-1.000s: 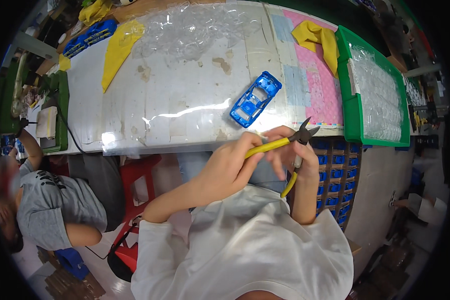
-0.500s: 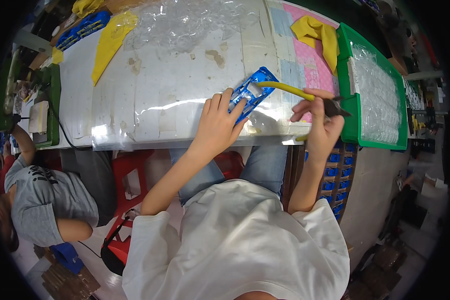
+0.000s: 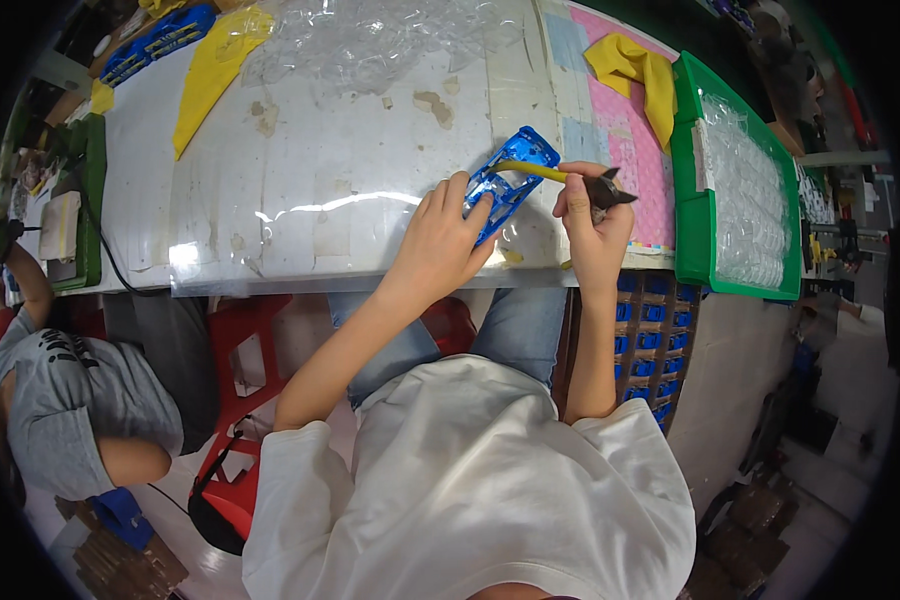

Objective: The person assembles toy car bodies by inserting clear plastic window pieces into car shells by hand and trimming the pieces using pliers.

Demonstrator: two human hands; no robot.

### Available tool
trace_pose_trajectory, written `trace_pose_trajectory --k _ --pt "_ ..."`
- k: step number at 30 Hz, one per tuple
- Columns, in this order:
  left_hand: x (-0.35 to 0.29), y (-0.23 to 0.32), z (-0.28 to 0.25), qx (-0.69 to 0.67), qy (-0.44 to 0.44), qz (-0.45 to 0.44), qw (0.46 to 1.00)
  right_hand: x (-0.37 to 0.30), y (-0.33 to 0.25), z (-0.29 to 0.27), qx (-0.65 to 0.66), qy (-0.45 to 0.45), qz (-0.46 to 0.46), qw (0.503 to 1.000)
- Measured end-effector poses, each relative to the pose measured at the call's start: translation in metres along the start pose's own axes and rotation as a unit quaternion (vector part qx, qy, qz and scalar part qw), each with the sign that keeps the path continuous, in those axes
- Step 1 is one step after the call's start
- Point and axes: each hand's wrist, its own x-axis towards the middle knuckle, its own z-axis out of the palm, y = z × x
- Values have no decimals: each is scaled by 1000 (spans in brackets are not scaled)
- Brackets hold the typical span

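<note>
A blue plastic toy car body (image 3: pixel 530 147) with open window gaps lies tilted on the white worktable (image 3: pixel 360 170). My left hand (image 3: pixel 444 228) holds it down near its closer end, fingers over the shell. In my right hand (image 3: pixel 598 236) is a pair of yellow-handled pliers (image 3: pixel 542 169), held with the dark jaws pointing away to the right. One yellow handle reaches left over the car body, its tip at a window gap. My fingers hide part of the pliers.
Clear plastic pieces (image 3: pixel 370 45) are heaped at the back. A green crate (image 3: pixel 692 190) of clear plastic parts stands right, beside a yellow cloth (image 3: pixel 635 75). Below it, a brown rack holds blue car bodies (image 3: pixel 647 340). Another person (image 3: pixel 85 400) sits at left, near a red stool (image 3: pixel 245 350).
My right hand has moved left toward the car body, and the pliers have turned, their handle reaching further over the shell. My left hand keeps its hold.
</note>
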Motion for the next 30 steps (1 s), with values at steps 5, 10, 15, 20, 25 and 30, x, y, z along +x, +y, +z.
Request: trace_pose_trajectory --k 5,10,15,20,25,30 --pt "-1 1 -2 -8 -12 -27 1000 -13 23 -6 51 -42 -24 998" --pt "0 3 0 -10 -14 -30 999 -33 33 -1 158 -98 -15 982" --pt "-2 0 3 7 2 -10 1000 -39 23 -2 127 -47 2 991" --pt "-1 3 2 8 2 -16 1000 -8 -3 -28 70 108 -154 980" --pt "-2 1 5 9 10 -11 1000 29 33 -27 -7 147 -152 977" --pt "-1 2 3 11 4 -18 1000 29 42 -18 -21 106 -90 990"
